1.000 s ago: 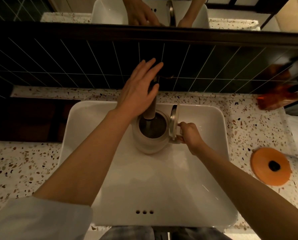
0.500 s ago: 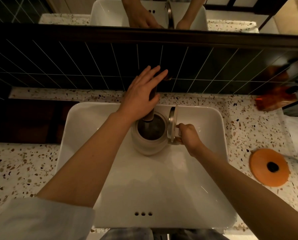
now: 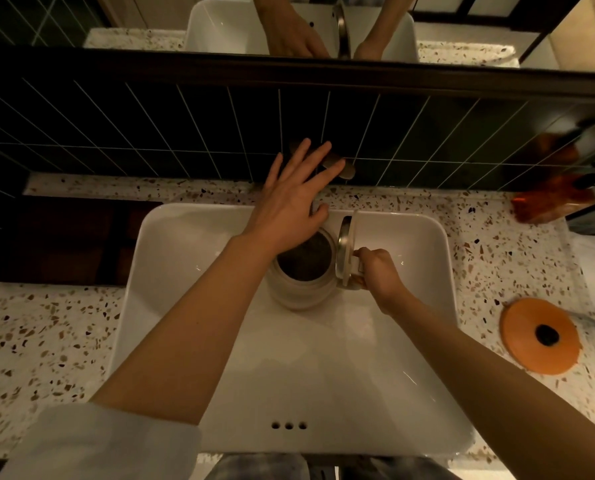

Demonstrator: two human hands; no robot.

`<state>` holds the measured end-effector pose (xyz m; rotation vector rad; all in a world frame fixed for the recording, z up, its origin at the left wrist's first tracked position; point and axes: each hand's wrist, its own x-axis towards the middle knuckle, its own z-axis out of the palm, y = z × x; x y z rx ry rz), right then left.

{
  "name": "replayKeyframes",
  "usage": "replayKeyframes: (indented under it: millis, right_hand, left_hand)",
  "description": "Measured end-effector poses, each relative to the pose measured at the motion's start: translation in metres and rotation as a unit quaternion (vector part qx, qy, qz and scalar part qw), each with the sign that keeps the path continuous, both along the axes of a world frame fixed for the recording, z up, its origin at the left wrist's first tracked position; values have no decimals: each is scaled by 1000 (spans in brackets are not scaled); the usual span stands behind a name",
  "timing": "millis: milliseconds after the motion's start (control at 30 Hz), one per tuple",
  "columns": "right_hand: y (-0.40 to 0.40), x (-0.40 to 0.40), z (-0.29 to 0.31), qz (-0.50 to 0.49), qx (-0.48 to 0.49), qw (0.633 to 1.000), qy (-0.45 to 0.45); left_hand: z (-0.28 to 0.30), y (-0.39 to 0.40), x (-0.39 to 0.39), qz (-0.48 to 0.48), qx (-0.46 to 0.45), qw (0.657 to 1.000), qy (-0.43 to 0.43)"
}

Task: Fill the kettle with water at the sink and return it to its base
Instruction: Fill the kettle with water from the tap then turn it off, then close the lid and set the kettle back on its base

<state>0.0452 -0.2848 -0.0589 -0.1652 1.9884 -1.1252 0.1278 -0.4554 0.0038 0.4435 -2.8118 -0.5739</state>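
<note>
A cream kettle (image 3: 299, 296) stands in the white sink (image 3: 185, 244) under the tap, its hinged lid (image 3: 345, 251) tipped upright and the dark inside showing. My right hand (image 3: 379, 275) is closed around the kettle's handle on its right side. My left hand (image 3: 292, 199) lies over the tap with fingers spread, fingertips at the metal tap lever (image 3: 344, 168) by the wall. The hand hides the spout, and I cannot tell whether water is running. No kettle base is in view.
A speckled terrazzo counter (image 3: 47, 341) surrounds the sink. An orange round lid with a black knob (image 3: 524, 351) sits on a glass vessel at the right. A reddish-orange object (image 3: 552, 199) lies at the back right. Dark tiles and a mirror (image 3: 220, 26) are behind.
My left hand has slid lower over the tap and spread its fingers, now hiding the spout. The kettle and my right hand stay in place.
</note>
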Motion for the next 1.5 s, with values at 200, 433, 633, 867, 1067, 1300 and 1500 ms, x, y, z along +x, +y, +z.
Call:
replayKeyframes:
  millis: [200,433,633,867,1067,1300,1500]
  right_hand:
    - [0,3,2,12,-3,1000,-6]
    - [1,0,-6,-7,-24,1000,-4]
    - [8,10,-12,-6,-46,999,-3]
    - [41,33,-3,79,-123,989,38]
    - [81,55,13,111,-187,970,105]
    - [117,74,59,77,-221,951,201]
    - [153,75,83,-1,-271,940,205]
  left_hand:
    - [-33,43,65,284,243,906,199]
    - [-54,60,81,417,574,703,46]
    - [-59,57,77,410,671,604,130]
    - [-56,76,91,374,695,593,160]
    - [-33,103,100,406,692,571,172]
    - [16,133,102,405,673,595,172]
    - [52,171,95,379,669,614,179]
